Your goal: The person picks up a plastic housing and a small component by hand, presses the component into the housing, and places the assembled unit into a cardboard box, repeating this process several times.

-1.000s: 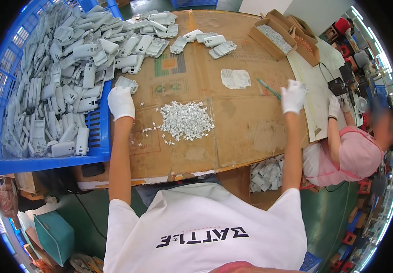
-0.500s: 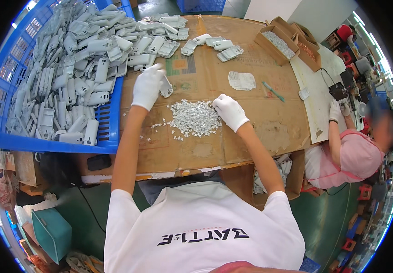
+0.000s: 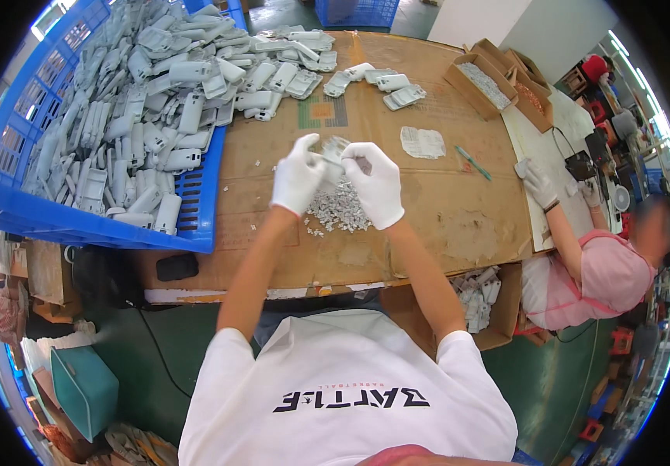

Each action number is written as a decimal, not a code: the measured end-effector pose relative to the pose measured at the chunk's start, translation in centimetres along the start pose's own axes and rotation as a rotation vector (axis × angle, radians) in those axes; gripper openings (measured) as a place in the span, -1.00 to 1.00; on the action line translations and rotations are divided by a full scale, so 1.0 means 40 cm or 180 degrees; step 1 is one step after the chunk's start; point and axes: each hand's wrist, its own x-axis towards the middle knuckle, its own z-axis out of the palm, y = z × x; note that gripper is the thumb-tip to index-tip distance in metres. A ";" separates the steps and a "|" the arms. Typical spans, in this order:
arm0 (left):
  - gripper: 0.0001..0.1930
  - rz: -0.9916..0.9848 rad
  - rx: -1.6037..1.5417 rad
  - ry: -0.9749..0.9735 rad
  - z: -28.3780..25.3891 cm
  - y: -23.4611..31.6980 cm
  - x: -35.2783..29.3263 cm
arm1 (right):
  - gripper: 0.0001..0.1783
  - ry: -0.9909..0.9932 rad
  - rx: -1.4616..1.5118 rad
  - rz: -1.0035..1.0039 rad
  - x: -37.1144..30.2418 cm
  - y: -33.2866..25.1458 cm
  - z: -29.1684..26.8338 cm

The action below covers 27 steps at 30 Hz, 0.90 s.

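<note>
Your blue crate (image 3: 212, 186), loaded with pale casings (image 3: 190, 113), stands left of the heap of small pieces (image 3: 340, 210). Over the heap's far side, your left hand (image 3: 300, 180) grasps a single casing (image 3: 335, 149), while your right hand (image 3: 375, 186) curls against it; whether it pinches anything cannot be determined. Advisable: keep the casing steady, fingertips precise, pressure light.
</note>
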 end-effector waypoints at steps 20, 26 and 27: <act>-0.67 0.0366 0.0131 0.0415 0.026 0.152 -0.132 | -0.62 0.0062 -0.1358 -0.0956 -0.014 -0.068 -0.019; -0.70 0.0722 0.0068 0.0557 0.026 0.166 -0.141 | -0.63 -0.0497 -0.0884 0.0329 0.001 -0.063 -0.045; -0.70 0.0719 0.0066 0.0569 0.024 0.163 -0.140 | -0.64 -0.0452 -0.1188 0.0086 -0.008 -0.063 -0.036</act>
